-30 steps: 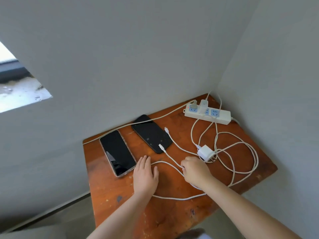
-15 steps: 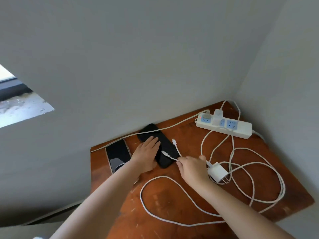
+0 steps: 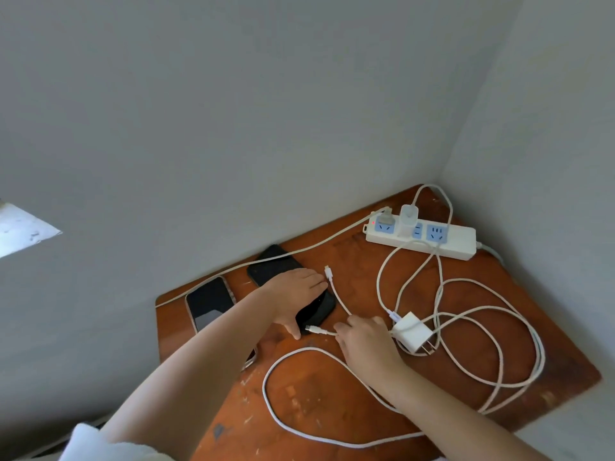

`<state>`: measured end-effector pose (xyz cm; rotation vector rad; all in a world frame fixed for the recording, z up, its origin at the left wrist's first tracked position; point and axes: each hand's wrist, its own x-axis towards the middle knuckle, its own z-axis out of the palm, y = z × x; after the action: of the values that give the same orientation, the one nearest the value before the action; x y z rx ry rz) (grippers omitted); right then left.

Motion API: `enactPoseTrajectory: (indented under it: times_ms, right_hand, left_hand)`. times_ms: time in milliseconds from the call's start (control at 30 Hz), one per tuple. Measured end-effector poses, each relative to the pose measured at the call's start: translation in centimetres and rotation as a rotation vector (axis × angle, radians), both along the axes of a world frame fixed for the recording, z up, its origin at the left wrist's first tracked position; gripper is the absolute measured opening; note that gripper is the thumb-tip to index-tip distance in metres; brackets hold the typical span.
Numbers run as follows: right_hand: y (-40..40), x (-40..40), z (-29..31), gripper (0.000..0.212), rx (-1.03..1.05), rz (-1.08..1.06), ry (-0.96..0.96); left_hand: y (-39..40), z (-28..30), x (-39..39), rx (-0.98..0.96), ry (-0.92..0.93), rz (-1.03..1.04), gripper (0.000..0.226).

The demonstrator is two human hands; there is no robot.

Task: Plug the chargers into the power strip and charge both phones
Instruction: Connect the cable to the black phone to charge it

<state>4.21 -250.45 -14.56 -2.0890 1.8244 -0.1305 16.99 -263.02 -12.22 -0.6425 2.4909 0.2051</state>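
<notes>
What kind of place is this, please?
Probably a bare room corner at home or in a dormitory: a worn wooden table against plain grey walls, with a power strip for charging.

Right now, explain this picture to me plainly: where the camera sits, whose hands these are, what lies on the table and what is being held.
There is no machine here. A person wears one wide-angle camera on the head, looking down at their own bare hands, which is why the walls seem to bend.

On the brown wooden table in the corner lie two phones. The left hand rests flat on the black phone, steadying it. The second phone lies beside it, untouched.

The right hand pinches a white cable near its connector, which points at the black phone's near end; whether it is already in I cannot tell.

At the back sits a white power strip with one white charger plugged in. A second white charger lies loose among coiled cables, not plugged in.
</notes>
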Motion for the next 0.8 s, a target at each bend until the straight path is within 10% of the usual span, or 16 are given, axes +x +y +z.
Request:
enactPoseTrajectory:
  times_ms: [800]
  right_hand:
    - [1.6, -1.2, 3.9, 0.019, -0.508, -0.243, -0.109]
  left_hand:
    - [2.4, 1.7, 2.6, 0.049, 0.313, 0.305, 0.1]
